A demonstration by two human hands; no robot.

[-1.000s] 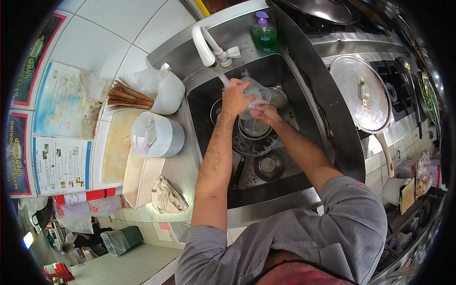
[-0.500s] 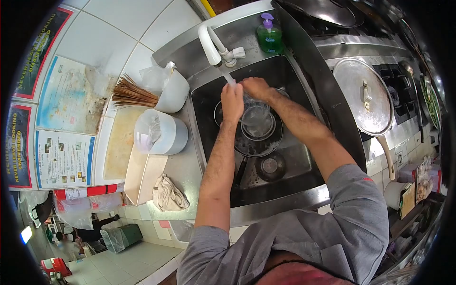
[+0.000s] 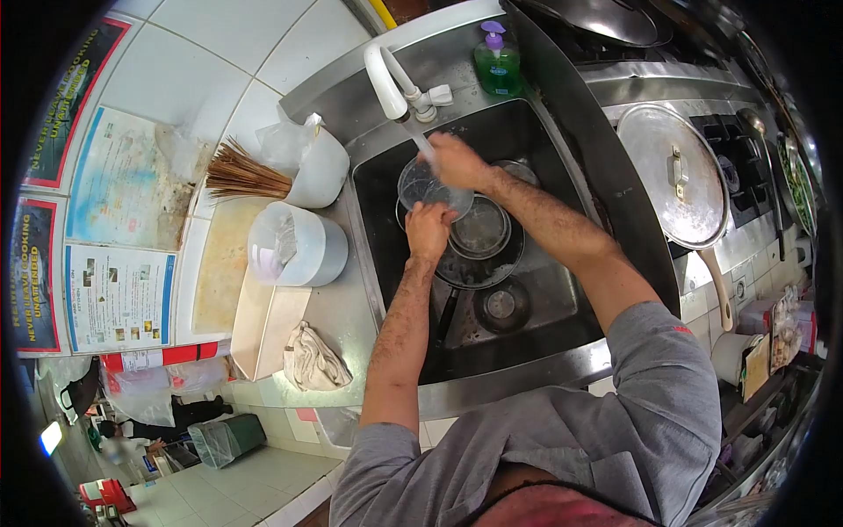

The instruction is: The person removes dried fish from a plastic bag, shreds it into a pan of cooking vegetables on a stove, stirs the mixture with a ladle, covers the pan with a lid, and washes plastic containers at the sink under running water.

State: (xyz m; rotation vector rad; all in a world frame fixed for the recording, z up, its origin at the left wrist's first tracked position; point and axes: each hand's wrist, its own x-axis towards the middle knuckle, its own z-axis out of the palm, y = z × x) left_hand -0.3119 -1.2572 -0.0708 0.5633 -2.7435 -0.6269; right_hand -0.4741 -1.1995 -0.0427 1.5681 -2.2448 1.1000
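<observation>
A round clear plastic container [image 3: 420, 183] is tilted under the stream from the white faucet [image 3: 384, 82]. My left hand [image 3: 429, 230] grips its near rim, fingers curled over the edge. At its far right side is my right hand [image 3: 457, 162], fingers bent against the container in the running water; its fingertips are partly blurred. Below, in the dark sink [image 3: 553, 338], a small round pan [image 3: 479, 230] sits inside a black frying pan [image 3: 479, 272]. The drain strainer [image 3: 500, 306] lies nearer to me.
Green soap [image 3: 498, 66] stands behind the sink. White tubs [image 3: 303, 250], a stick brush [image 3: 246, 173] and a cloth [image 3: 313, 359] are at the left. A lidded pan [image 3: 672, 180] sits on the stove at right. Another person [image 3: 180, 420] is far off, lower left.
The clear container has moved left and its round shape now shows. My left hand has shifted down to its near rim, while my right hand has moved slightly left.
</observation>
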